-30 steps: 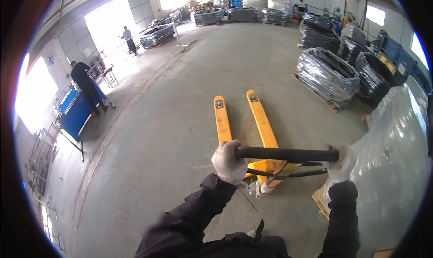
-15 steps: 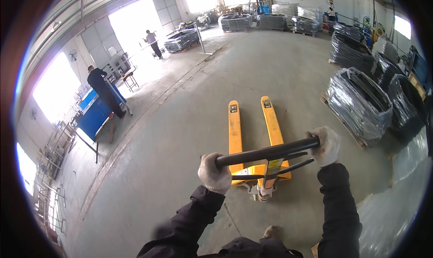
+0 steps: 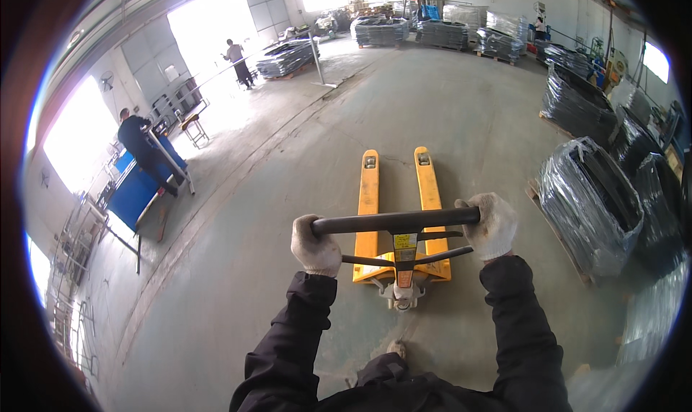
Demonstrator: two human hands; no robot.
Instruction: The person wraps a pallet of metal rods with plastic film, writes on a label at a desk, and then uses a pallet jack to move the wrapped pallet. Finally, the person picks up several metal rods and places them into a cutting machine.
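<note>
A yellow hand pallet truck (image 3: 367, 196) stands on the floor in front of me, its two bare forks pointing away. Its black handle (image 3: 396, 221) lies crosswise, nearly level, between my hands. In a pale work glove, my left hand (image 3: 316, 246) is wrapped round the handle's left end. My right hand (image 3: 491, 227), gloved likewise, grips the right end. A dark lever sits under the bar beside the right hand. Below the handle is the steering wheel (image 3: 402, 297) at the truck's near end. Gloves hide the handle's ends.
Film-wrapped stacks on pallets (image 3: 587, 203) line the right side. More wrapped stacks (image 3: 378, 31) stand at the back. At left, a person (image 3: 144, 149) leans over a blue workbench (image 3: 133, 203); another person (image 3: 238, 62) stands by the bright doorway. Metal frames (image 3: 76, 268) lean along the left wall.
The handle has swung from a slant to nearly level, and both hands have shifted left in view with it. The forks now point straighter ahead. The right-hand stacks have slid rightward in view.
</note>
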